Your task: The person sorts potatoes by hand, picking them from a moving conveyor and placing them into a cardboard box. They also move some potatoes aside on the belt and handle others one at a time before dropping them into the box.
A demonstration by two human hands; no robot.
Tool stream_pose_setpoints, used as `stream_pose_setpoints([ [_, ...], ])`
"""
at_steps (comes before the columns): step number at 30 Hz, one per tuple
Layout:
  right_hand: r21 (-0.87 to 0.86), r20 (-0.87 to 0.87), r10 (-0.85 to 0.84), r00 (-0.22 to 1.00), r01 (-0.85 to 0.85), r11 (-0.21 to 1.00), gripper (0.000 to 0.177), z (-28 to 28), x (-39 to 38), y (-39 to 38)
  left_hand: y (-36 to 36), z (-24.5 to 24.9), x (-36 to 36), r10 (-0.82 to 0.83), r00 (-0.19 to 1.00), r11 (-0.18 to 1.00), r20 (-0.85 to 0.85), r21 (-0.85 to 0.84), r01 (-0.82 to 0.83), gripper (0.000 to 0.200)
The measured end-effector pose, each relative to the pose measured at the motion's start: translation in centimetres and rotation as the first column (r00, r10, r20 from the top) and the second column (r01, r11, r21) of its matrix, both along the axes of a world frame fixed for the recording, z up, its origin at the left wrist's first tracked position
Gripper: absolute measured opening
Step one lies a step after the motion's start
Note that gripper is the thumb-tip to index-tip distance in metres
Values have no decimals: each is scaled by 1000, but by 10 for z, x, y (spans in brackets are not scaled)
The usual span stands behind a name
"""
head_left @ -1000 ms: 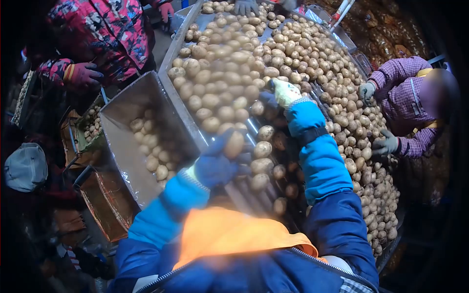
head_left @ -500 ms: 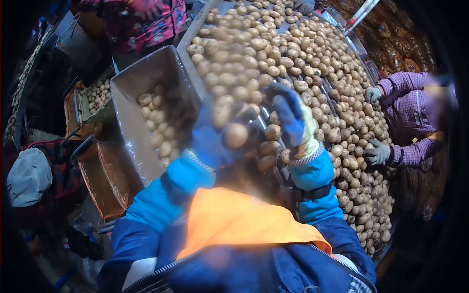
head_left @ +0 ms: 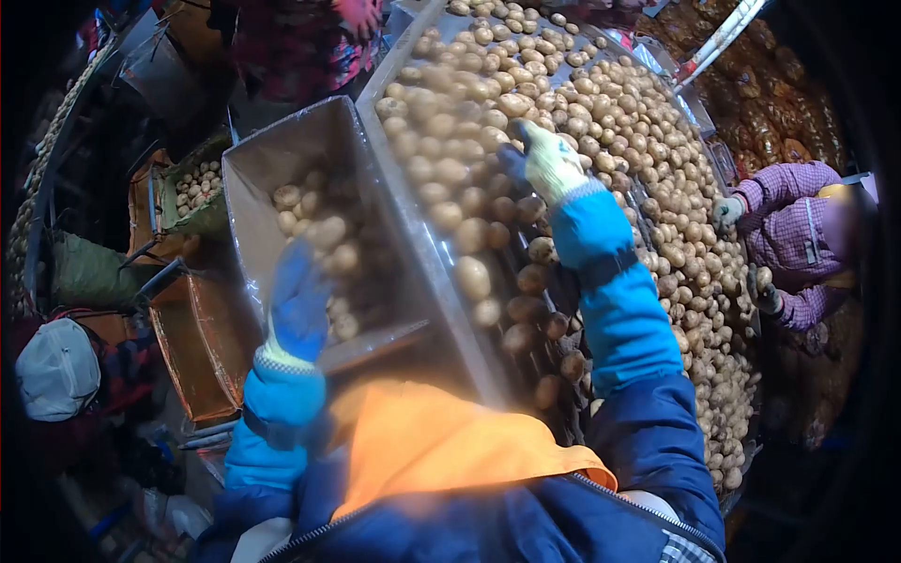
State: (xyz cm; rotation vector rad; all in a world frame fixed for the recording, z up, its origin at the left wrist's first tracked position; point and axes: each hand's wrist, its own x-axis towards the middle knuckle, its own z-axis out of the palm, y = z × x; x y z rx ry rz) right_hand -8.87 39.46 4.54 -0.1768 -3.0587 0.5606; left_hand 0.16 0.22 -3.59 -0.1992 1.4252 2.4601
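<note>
Pale brown round potatoes [head_left: 601,113] lie heaped along the long steel roller conveyor [head_left: 427,239], with a few more in the grey metal side chute [head_left: 258,174] to its left. The right hand [head_left: 549,161], in a pale glove with blue fingertips, rests palm-down among them, and I cannot tell whether it grips one. The blue-gloved left hand [head_left: 298,300] hangs spread and empty over the chute. At that reach a sleeve or fingertip could catch between rollers, or a loosely held potato could fall short of the chute.
</note>
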Motion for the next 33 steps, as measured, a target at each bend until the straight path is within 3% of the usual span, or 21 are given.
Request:
stream_pose_setpoints([
  [1, 56, 46, 33, 998, -36, 998, 37, -13, -22, 5, -2, -12, 2, 82, 996, 994, 32, 67, -84, 60],
  [4, 7, 188, 6, 982, -8, 1000, 38, -41, -61, 7, 8, -11, 12, -115, 986, 992, 121, 67, 108, 58],
  [5, 16, 218, -16, 976, 13, 1000, 39, -44, -65, 13, 16, -10, 15, -164, 974, 972, 156, 194, 133, 50],
  [8, -162, 216, -53, 975, 89, 983, 43, -55, -59, 33, 39, 2, 21, -367, 908, 909, 200, 282, 306, 40],
  [9, -261, 199, -53, 979, 105, 960, 45, -60, -58, 39, 52, 15, 18, -431, 874, 846, 224, 438, 305, 31],
  [13, -707, 168, -118, 979, 203, 677, 51, -85, -66, 46, 67, 31, 15, -482, 865, 835, 136, 371, 407, 34],
  [14, -868, 280, -165, 946, 323, 376, 54, -90, -65, 48, 69, 33, 14, -482, 866, 841, 133, 347, 415, 36],
  [15, -218, -7, -102, 995, 98, 971, 65, -54, -42, 32, 71, 34, 13, -483, 866, 846, 131, 324, 423, 37],
  [17, -536, 83, -193, 978, 207, 818, 71, -27, -15, 26, 77, 24, -2, -568, 823, 702, 25, 536, 469, 43],
  [18, -668, 138, -233, 963, 264, 696, 74, -25, -2, 28, 80, 25, 1, -545, 838, 748, 32, 471, 468, 48],
  [19, -667, 53, -224, 973, 202, 717, 74, -24, 12, 28, 84, 30, 4, -523, 852, 788, 39, 402, 465, 53],
  [21, -664, -27, -154, 988, 97, 741, 73, -7, 47, 16, 101, 38, 8, -492, 870, 763, 15, 488, 423, 57],
  [23, -772, -43, -28, 999, -15, 635, 71, 0, 86, -6, 116, 51, 6, -442, 881, 886, -170, 75, 458, 55],
  [24, -856, -70, 29, 997, -75, 512, 69, -2, 108, -15, 124, 61, 5, -476, 813, 858, -337, -381, 344, 51],
  [25, -792, -89, -10, 996, -65, 606, 68, 22, 134, -23, 132, 70, 5, -567, 688, 683, -452, -725, 87, 48],
  [27, -742, -15, -185, 983, 113, 660, 67, 18, 178, -2, 128, 51, -4, -786, 314, 480, -532, -846, -231, 46],
  [28, -711, 15, -272, 962, 202, 674, 67, 17, 203, 10, 126, 41, -8, -837, 123, 441, -533, -791, -424, 45],
  [29, -667, 135, -330, 934, 332, 667, 62, 28, 232, 16, 119, 43, -5, -705, 428, 596, -565, -800, -74, 44],
  [30, -609, 252, -382, 889, 453, 652, 59, 39, 262, 21, 107, 36, -7, -615, 602, 693, -509, -713, 106, 44],
  [31, -225, 276, -474, 836, 536, 814, 66, 45, 290, 21, 95, 28, -8, -495, 761, 805, -420, -551, 219, 44],
  [33, -162, 298, -429, 853, 488, 858, 83, 40, 354, 18, 54, 16, -37, -525, 691, 747, -497, -658, 93, 46],
])
